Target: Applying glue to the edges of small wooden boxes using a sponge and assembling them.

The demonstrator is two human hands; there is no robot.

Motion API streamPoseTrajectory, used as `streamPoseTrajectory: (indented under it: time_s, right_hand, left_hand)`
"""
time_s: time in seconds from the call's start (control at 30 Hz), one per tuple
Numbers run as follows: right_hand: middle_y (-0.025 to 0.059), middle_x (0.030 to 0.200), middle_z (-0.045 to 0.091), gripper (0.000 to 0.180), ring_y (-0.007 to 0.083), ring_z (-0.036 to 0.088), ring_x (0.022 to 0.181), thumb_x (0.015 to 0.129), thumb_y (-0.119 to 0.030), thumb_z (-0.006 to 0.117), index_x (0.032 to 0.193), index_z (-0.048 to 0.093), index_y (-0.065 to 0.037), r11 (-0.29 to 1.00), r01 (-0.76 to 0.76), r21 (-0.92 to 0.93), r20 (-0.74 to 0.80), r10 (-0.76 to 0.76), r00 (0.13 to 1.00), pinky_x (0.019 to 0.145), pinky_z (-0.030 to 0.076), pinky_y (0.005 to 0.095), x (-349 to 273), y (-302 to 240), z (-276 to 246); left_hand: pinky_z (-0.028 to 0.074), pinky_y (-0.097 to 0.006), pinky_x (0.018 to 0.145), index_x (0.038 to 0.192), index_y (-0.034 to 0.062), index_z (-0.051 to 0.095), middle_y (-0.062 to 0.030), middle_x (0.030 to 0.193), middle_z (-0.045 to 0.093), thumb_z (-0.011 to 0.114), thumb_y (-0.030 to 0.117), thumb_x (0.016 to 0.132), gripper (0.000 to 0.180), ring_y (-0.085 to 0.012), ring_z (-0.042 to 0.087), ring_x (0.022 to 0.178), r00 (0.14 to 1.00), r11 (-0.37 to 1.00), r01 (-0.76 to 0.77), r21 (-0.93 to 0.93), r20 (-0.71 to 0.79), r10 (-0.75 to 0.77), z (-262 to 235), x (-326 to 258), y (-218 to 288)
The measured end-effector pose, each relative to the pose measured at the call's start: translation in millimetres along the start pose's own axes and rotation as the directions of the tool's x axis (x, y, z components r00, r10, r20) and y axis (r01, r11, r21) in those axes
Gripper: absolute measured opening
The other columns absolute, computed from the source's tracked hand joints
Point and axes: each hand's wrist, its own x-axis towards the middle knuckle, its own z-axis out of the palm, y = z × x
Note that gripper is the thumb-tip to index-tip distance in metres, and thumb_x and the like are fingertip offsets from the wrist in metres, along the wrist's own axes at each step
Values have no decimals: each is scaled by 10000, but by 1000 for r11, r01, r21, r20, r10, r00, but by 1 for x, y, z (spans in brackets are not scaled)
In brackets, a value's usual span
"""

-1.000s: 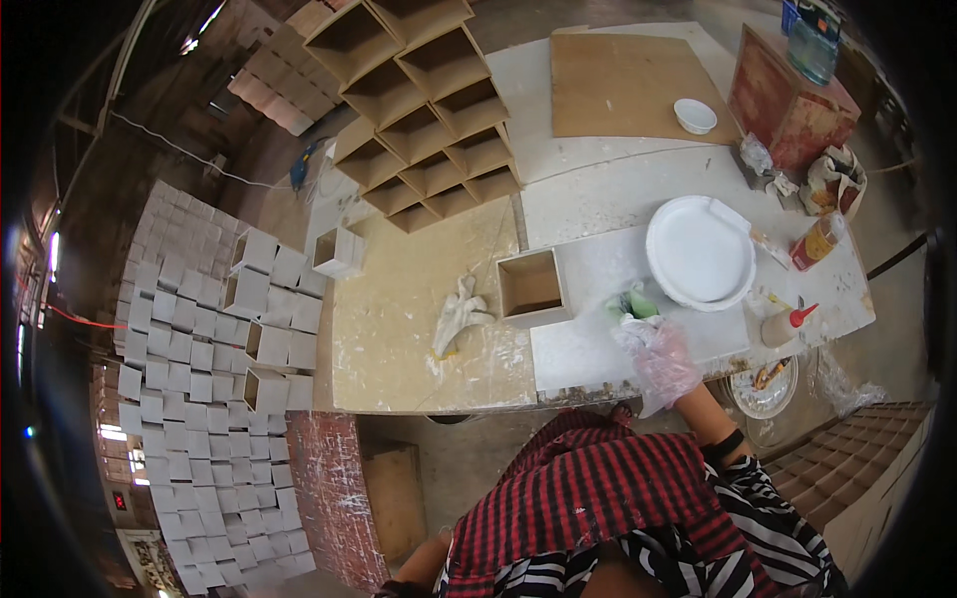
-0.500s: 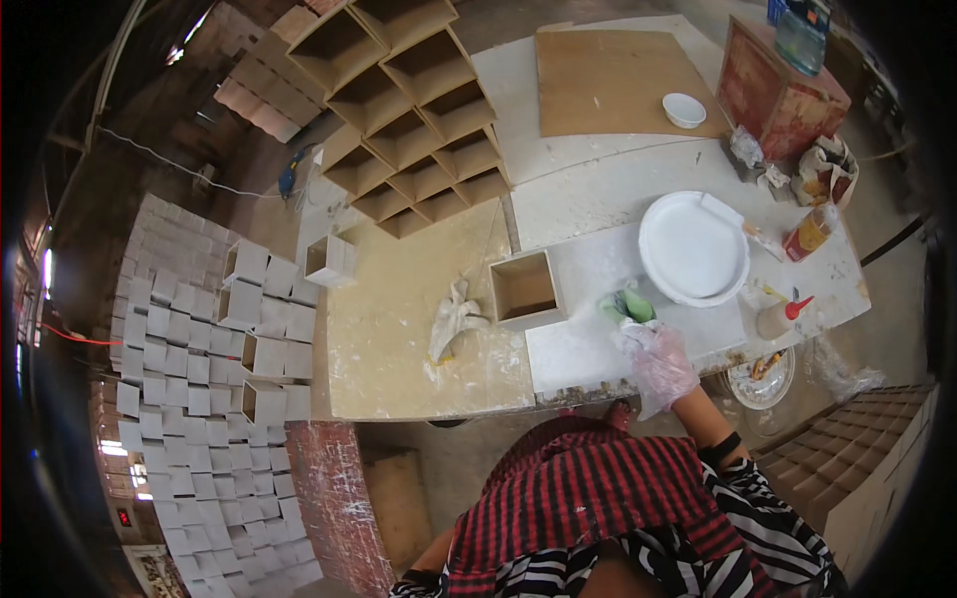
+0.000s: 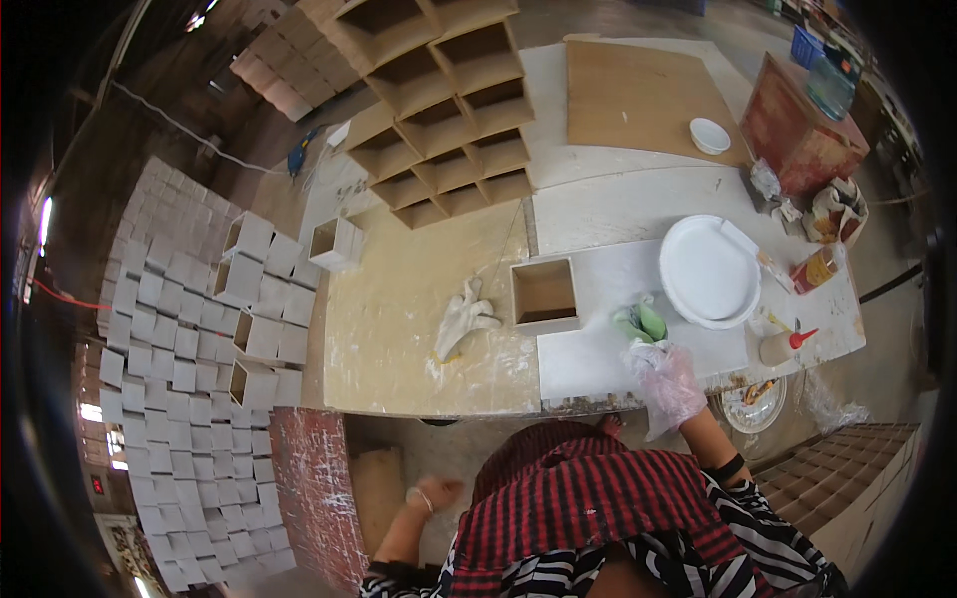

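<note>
Right hand point(image 3: 666, 377): in a clear plastic glove, resting on the white board point(image 3: 638, 339) at the near edge of the bench point(image 3: 419, 329), fingers closed on a green cloth point(image 3: 641, 321) pressed to the board's surface.
Left hand point(image 3: 431, 494): bare, hanging below the bench edge near the floor, loosely curled, holding nothing visible.
Small open wooden box point(image 3: 544, 293): square, standing on the bench just left of the green cloth, touching the white board's left end.
White work glove point(image 3: 463, 317): lying crumpled on the dusty tan bench top, left of the box.
Round white plate point(image 3: 710, 271): on the white board, just beyond and right of the gloved hand.
Squeeze bottle with a red nozzle point(image 3: 780, 345): lying near the right bench edge.
Amber jar point(image 3: 814, 269): right of the plate.
Small white bowl point(image 3: 710, 136): on a plywood sheet point(image 3: 638, 95) at the far side.
Wooden cubby shelf unit point(image 3: 444, 110): lying flat, far centre.
White painted boxes point(image 3: 179, 339): many, ranked on the floor at left; one point(image 3: 334, 242) on the bench's far left corner.
</note>
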Motion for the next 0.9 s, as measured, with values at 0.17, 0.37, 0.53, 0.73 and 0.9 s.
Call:
streamPoseTrajectory:
  time_s: [0.17, 0.37, 0.53, 0.73, 0.9]
  right_hand:
    - [178, 1023, 643, 298, 293, 609, 943, 800, -204, 613, 1015, 664, -4, 790, 457, -408, 463, -252, 849, 827, 477, 349, 6, -54, 38]
    - [200, 1208, 575, 513, 334, 567, 1071, 856, -344, 545, 1241, 538, -5, 580, 713, -394, 803, -160, 574, 937, 434, 381, 23, -80, 111]
    - [221, 1253, 544, 587, 337, 528, 1152, 882, -391, 519, 1305, 470, 12, 760, 387, -522, 620, 26, 784, 990, 402, 380, 36, -102, 171]
    - [217, 1215, 567, 529, 335, 535, 1137, 894, -376, 502, 1249, 522, 15, 777, 204, -595, 393, 61, 917, 966, 415, 390, 74, -96, 230]
    - [145, 1017, 648, 325, 301, 609, 964, 840, -275, 579, 1061, 633, -43, 897, 177, -404, 379, -12, 926, 825, 479, 387, 95, -55, 238]
  left_hand:
    - [504, -304, 585, 957, 11, 698, -113, 690, 662, 687, 380, 788, 405, -160, 638, 610, 829, 904, -210, -371, -557, -36, -40, 116, -19]
    - [501, -293, 608, 930, -48, 680, -125, 723, 664, 751, 367, 755, 455, -187, 630, 628, 802, 812, -204, -547, -569, -182, -82, 210, 2]
    - [491, -256, 573, 855, -28, 660, -111, 764, 676, 723, 186, 801, 229, -168, 640, 632, 854, 168, -466, -869, -491, -171, -91, 206, 46]
    - [410, -216, 453, 827, -16, 635, -117, 787, 682, 677, 125, 838, 147, -127, 565, 521, 948, -306, -308, -901, -319, -16, -111, 179, 62]
    - [337, -207, 402, 820, -7, 654, -117, 786, 685, 669, 148, 853, 159, -97, 513, 474, 956, -338, -242, -910, -283, 78, -118, 174, 68]
